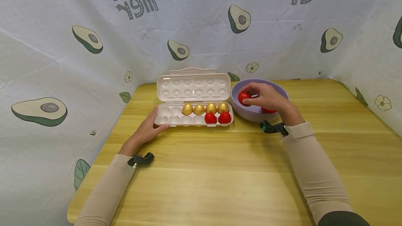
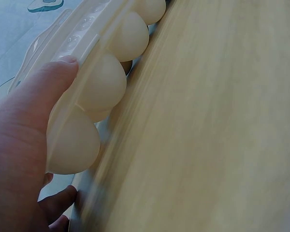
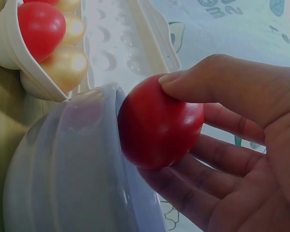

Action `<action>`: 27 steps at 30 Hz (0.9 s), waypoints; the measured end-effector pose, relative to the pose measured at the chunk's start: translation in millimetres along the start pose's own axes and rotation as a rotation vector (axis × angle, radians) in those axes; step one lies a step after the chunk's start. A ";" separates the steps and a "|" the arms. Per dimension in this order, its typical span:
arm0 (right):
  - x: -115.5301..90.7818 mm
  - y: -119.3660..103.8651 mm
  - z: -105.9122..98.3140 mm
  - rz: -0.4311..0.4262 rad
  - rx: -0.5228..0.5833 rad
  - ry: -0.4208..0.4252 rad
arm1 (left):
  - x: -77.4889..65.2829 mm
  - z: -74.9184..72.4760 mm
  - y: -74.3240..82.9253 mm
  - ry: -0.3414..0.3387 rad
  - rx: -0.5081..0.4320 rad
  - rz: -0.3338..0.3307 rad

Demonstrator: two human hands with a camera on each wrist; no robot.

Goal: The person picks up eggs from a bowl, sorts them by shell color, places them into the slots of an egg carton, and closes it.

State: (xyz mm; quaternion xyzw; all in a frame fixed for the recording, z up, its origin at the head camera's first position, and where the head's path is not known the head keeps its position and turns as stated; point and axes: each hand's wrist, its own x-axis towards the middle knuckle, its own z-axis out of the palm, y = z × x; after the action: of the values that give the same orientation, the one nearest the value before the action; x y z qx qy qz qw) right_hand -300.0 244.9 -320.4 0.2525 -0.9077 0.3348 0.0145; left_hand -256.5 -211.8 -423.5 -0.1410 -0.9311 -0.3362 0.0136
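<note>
My left hand point(image 1: 147, 128) grips the left end of an open white plastic egg carton point(image 1: 180, 124). Its thumb point(image 2: 50, 82) lies on the front rim, while the other fingers are partly hidden behind the end. Several gold eggs point(image 1: 199, 110) fill the right part of the back row, and two red eggs point(image 1: 224, 118) sit at the right end of the front row. Over the purple bowl point(image 1: 255, 115), my right hand point(image 1: 267, 96) pinches a red egg point(image 3: 159, 125) between thumb and fingertips, close to the bowl's left rim. Another red egg point(image 1: 268, 110) lies inside the bowl, partly covered by the hand.
The carton's lid point(image 1: 193, 87) stands raised at the back, near a white curtain point(image 1: 201, 20) printed with avocados. Carton and bowl stand side by side on a wooden table point(image 1: 207, 177). Each wrist wears a black camera strap point(image 1: 141, 159).
</note>
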 end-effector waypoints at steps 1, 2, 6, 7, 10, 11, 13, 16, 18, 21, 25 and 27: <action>0.5 -0.3 0.7 0.000 0.002 0.005 | 0.0 0.1 0.0 -0.002 0.000 -0.001; 1.1 -0.5 1.2 -0.001 0.005 0.012 | 0.0 0.1 0.0 -0.003 0.000 -0.002; 1.9 -2.4 2.4 0.000 0.035 0.041 | 0.0 0.2 0.3 -0.003 -0.005 -0.003; 2.0 -3.0 2.5 0.001 0.041 0.049 | 0.1 0.2 0.4 -0.004 -0.005 -0.004; 2.2 -4.8 2.5 0.006 0.056 0.073 | 0.1 0.0 0.5 -0.003 -0.004 -0.007; 2.3 -5.3 2.5 0.006 0.056 0.081 | 0.2 -0.1 0.5 -0.002 -0.004 -0.004; 2.2 -6.6 2.5 0.010 0.057 0.089 | 0.4 -0.1 0.4 -0.001 -0.004 -0.004; 2.4 -8.4 3.4 0.006 0.059 0.096 | 0.5 -0.1 0.3 0.002 -0.006 -0.003; 2.5 -9.7 4.3 0.002 0.061 0.098 | 0.5 0.0 0.4 0.001 -0.006 -0.005; 3.0 -11.7 6.5 -0.007 0.054 0.095 | 0.4 0.0 0.0 -0.002 -0.007 -0.006; 3.9 -14.9 10.4 -0.024 0.052 0.093 | 0.1 0.1 -0.3 -0.002 -0.006 -0.004; 4.5 -16.0 12.1 -0.035 0.059 0.094 | 0.1 0.2 -0.3 0.000 -0.006 -0.002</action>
State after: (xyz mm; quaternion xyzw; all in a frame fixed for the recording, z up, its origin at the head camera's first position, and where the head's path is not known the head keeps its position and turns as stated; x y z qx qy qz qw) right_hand -294.7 225.2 -319.3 0.2526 -0.8912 0.3726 0.0558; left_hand -256.7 -211.8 -423.9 -0.1401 -0.9302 -0.3391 0.0127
